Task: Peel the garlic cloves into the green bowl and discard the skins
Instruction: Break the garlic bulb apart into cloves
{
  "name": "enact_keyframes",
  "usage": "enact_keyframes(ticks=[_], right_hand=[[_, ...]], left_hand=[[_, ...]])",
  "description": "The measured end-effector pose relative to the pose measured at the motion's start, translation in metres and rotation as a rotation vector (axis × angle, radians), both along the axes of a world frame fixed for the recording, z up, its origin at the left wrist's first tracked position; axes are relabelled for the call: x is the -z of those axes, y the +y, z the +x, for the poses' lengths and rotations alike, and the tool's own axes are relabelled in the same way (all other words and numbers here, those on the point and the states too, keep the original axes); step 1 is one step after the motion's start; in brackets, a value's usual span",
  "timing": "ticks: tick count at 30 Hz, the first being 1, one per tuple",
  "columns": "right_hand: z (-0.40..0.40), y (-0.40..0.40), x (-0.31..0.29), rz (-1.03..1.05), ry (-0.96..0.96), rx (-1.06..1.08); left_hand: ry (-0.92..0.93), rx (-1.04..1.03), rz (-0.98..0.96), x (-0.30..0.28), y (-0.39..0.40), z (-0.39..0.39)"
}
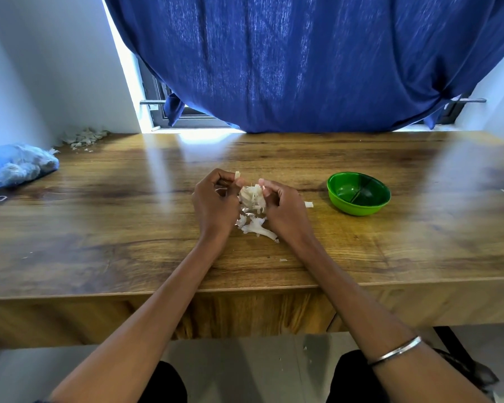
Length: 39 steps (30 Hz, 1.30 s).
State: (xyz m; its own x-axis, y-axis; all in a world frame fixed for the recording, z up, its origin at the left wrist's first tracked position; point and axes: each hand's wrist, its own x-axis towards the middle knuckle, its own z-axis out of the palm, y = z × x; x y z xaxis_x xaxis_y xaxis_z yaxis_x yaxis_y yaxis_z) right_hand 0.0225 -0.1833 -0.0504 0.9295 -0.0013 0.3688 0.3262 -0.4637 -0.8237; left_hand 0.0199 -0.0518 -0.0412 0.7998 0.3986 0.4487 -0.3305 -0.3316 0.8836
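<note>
Both hands together over the table [99, 228], left hand [213, 205] and right hand [284, 210] curled round the garlic [252, 196]; loose skins [256, 225] just beneath; green bowl [358, 193] near, to the right, apparently holding nothing

Both hands [213, 203] [285, 207] grip garlic [252, 196]

both forearms forward, left hand [214, 203] and right hand [285, 209] close together, fingers curled inward
</note>
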Motion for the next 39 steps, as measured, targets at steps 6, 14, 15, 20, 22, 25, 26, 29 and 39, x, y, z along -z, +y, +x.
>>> enact_keyframes(ticks=[6,14,15,20,22,25,26,29,39], right_hand=[[-0.004,0.000,-0.003,0.105,-0.050,0.001],[-0.004,0.002,-0.002,0.035,-0.102,-0.026],[-0.003,0.001,-0.002,0.030,-0.103,-0.018],[-0.004,0.003,-0.001,-0.031,-0.149,0.020],[-0.005,0.004,-0.001,-0.058,-0.175,0.031],[-0.004,0.003,-0.002,-0.044,-0.172,0.046],[-0.005,0.003,-0.003,-0.031,-0.168,0.051],[-0.007,0.001,-0.004,0.044,-0.165,0.051],[0.005,-0.008,0.003,0.172,0.002,0.098]], left_hand=[[-0.058,0.009,0.048,-0.003,-0.003,-0.002],[-0.099,0.064,0.130,-0.004,-0.006,-0.005],[-0.101,0.066,0.125,-0.004,-0.006,-0.005],[-0.122,0.058,0.143,-0.002,-0.008,-0.005],[-0.122,0.037,0.163,-0.002,-0.008,-0.006],[-0.114,0.019,0.178,-0.001,-0.009,-0.007],[-0.116,0.011,0.185,-0.001,-0.009,-0.007],[-0.128,0.002,0.213,0.001,-0.010,-0.008],[-0.129,0.048,0.114,-0.001,-0.008,-0.005]])
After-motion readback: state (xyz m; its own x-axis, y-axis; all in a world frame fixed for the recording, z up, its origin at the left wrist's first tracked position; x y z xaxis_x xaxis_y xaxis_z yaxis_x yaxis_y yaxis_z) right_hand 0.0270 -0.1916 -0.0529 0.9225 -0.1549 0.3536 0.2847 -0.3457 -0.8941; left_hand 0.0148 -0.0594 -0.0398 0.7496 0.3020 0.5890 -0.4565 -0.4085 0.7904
